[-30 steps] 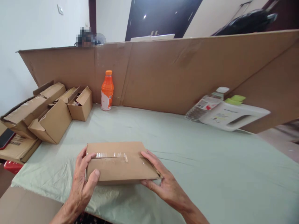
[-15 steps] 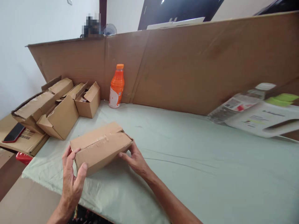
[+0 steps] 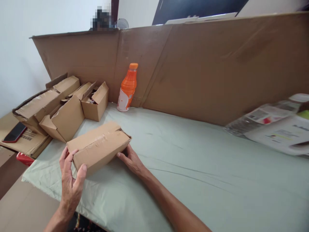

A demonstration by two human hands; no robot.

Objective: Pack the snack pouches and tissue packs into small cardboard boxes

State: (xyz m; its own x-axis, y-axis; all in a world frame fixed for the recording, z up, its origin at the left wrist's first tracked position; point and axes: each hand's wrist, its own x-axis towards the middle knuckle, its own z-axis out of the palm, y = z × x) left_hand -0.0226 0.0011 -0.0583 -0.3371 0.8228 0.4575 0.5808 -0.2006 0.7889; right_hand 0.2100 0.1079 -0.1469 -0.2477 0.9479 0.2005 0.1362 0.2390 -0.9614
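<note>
Between my two hands is a closed brown cardboard box (image 3: 100, 148), with clear tape along its top seam, tilted slightly above or against the pale green cloth. My left hand (image 3: 72, 175) grips its near left end, with the thumb on the front side and the fingers at the end. At the right end, my right hand (image 3: 131, 159) holds the lower corner, its thumb along the front side and some fingers hidden behind the box. Behind it stand several cardboard boxes, among them an open-flapped one (image 3: 69, 117) and a smaller one (image 3: 96, 104).
An orange bottle (image 3: 127, 88) stands against the tall cardboard wall (image 3: 205, 71). A white jug (image 3: 277, 133) and a clear plastic bottle (image 3: 260, 117) are at the right. A phone (image 3: 14, 132) lies on a flat box at the left. Green cloth (image 3: 193, 180) covers the table.
Both hands and the box have shifted slightly left, nearer the other boxes. The camera view has turned a little, moving the bottle and jug rightward in the picture. The grip looks the same.
</note>
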